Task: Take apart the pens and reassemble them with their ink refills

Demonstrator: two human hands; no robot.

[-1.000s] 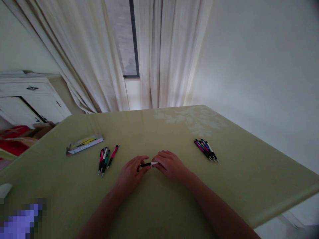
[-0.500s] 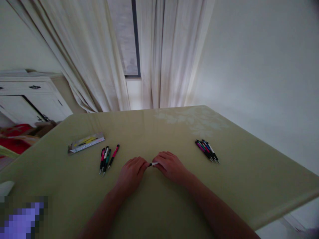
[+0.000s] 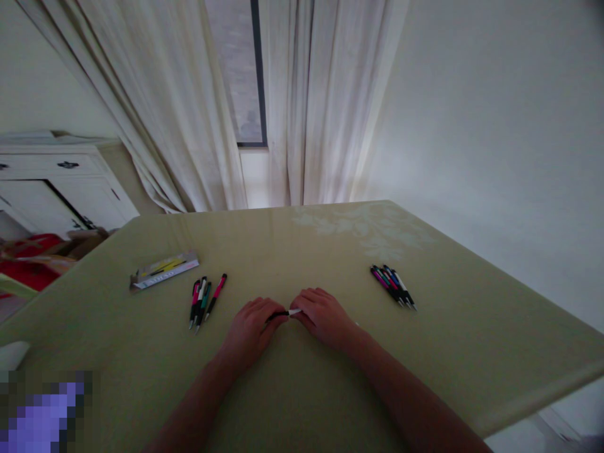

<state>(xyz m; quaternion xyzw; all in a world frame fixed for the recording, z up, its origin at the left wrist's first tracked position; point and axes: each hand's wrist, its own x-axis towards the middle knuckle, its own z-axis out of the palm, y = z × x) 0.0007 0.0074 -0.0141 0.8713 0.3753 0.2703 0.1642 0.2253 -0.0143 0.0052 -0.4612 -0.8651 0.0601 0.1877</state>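
The head view showed a pen [image 3: 283, 313] at the near middle of the counter [image 3: 292, 251], between the person's hands. The left hand [image 3: 253, 324] had its fingers pinching the black part; those of the right hand [image 3: 323, 316] pinched the white part. To the far left lay a printed box [image 3: 165, 272] with yellow on its face; whether anything was inside could not be told. Loose pens [image 3: 203, 306] lay just nearer, outside it, and another bunch [image 3: 392, 285] lay to the right. A white cabinet [image 3: 70, 179] stood at far left, contents hidden.
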